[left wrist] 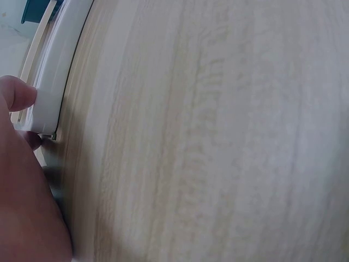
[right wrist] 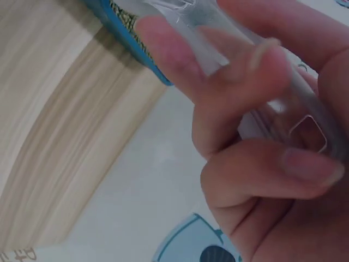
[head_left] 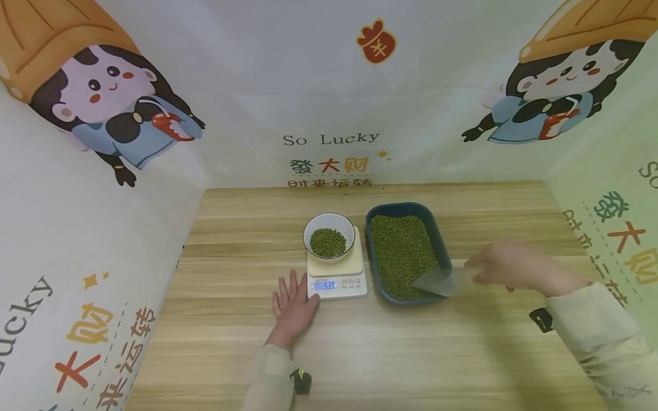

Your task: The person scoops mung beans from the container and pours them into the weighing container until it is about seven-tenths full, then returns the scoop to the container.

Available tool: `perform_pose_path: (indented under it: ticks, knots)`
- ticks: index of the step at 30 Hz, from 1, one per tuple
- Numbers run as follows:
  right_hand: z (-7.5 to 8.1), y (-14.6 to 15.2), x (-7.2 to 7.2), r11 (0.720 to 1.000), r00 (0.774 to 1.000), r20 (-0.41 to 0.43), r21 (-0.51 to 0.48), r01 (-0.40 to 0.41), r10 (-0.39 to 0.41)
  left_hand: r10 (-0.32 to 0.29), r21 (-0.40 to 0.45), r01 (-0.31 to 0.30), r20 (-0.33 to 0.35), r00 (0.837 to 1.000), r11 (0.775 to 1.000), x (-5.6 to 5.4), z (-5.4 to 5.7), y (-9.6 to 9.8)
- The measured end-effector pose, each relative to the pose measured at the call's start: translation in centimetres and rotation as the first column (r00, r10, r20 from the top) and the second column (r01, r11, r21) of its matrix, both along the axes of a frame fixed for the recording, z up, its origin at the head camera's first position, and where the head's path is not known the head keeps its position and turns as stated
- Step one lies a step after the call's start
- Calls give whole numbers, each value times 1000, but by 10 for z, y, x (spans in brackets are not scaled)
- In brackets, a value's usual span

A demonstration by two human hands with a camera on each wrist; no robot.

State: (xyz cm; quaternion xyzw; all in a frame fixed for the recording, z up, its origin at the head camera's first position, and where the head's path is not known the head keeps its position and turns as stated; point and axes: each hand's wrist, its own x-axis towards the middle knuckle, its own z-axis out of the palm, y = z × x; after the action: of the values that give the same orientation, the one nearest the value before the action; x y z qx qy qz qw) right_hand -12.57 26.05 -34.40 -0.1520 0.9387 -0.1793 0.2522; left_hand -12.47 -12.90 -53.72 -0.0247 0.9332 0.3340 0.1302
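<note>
My right hand (head_left: pixel 506 265) grips the handle of a clear plastic scoop (right wrist: pixel 322 123). In the head view the scoop's blade (head_left: pixel 439 281) tilts over the near right corner of a dark blue tub (head_left: pixel 436 235) full of mung beans (head_left: pixel 403 251). Whether its tip is in the beans is hard to tell through the blur. My left hand (head_left: pixel 295 311) rests on the table with fingers spread, its thumb touching the front left corner of a white kitchen scale (head_left: pixel 354 290). On the scale stands a white bowl (head_left: pixel 343 224) with some mung beans (head_left: pixel 328 244); the display reads 539 or 53.9.
The wood-grain table (head_left: pixel 231 240) is enclosed by printed white curtains (head_left: pixel 247 114) at the back and both sides. Scale and tub stand side by side with a narrow gap. A dark band (head_left: pixel 301 381) sits at the left sleeve.
</note>
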Motion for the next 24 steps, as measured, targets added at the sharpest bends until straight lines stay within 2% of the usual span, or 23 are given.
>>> perform_pose_path:
  ticks: [8, 12, 18, 21, 24]
  knots:
    - [-19, -15, -11, 998, 998, 65, -61, -7, 11, -3, -23, 3, -16, 1000, 1000, -1, -1, -1]
    - [-36, -24, -14, 992, 997, 76, -124, 10, 0, 2, -3, -2, -16, 1000, 1000, 0, -1, 0]
    - [-64, -34, -10, 966, 996, 43, -242, 88, -80, 7, 1, -7, -25, 1000, 1000, -1, 0, -1]
    - [-73, -38, -8, 951, 988, 45, -268, 152, -146, 3, -13, -3, -26, 1000, 1000, 0, -1, -1]
    - [-79, -43, -8, 946, 979, 24, -253, 202, -202, 2, -16, -2, -24, 1000, 1000, 0, -2, -1]
